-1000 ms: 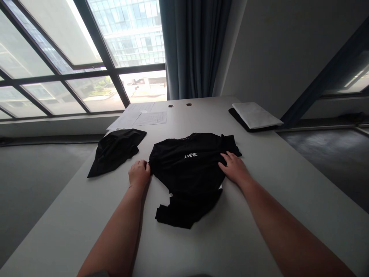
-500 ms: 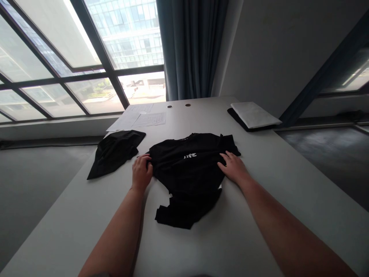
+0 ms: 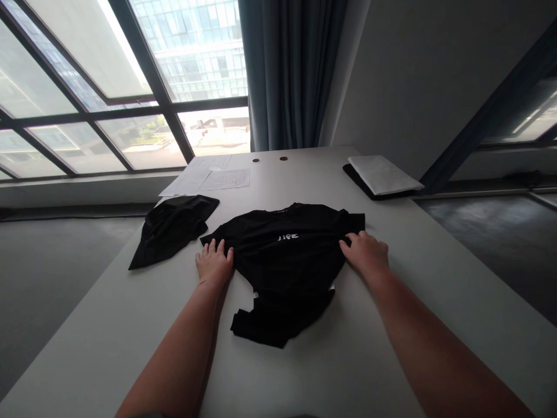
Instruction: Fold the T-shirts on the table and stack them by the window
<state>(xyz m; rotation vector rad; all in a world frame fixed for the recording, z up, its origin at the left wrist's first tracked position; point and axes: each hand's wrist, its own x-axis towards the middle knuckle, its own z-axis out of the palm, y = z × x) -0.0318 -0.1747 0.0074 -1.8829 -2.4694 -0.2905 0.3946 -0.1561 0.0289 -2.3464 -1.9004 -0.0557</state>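
A black T-shirt (image 3: 285,261) with small white lettering lies spread on the white table (image 3: 348,360), its lower part bunched toward me. My left hand (image 3: 214,262) rests flat on the shirt's left sleeve, fingers stretched out. My right hand (image 3: 364,251) presses on the shirt's right sleeve edge, fingers extended and a little curled, holding nothing.
A second black garment (image 3: 172,228) lies crumpled near the table's left edge. Paper sheets (image 3: 209,179) lie at the far left, and a white pad on a dark tray (image 3: 383,175) at the far right. Two cable holes (image 3: 270,159) sit before the blue curtain (image 3: 291,69).
My left hand went from pinching the shirt's left edge to lying flat, and the left sleeve is now pulled out. My right hand slid rightward to the right sleeve.
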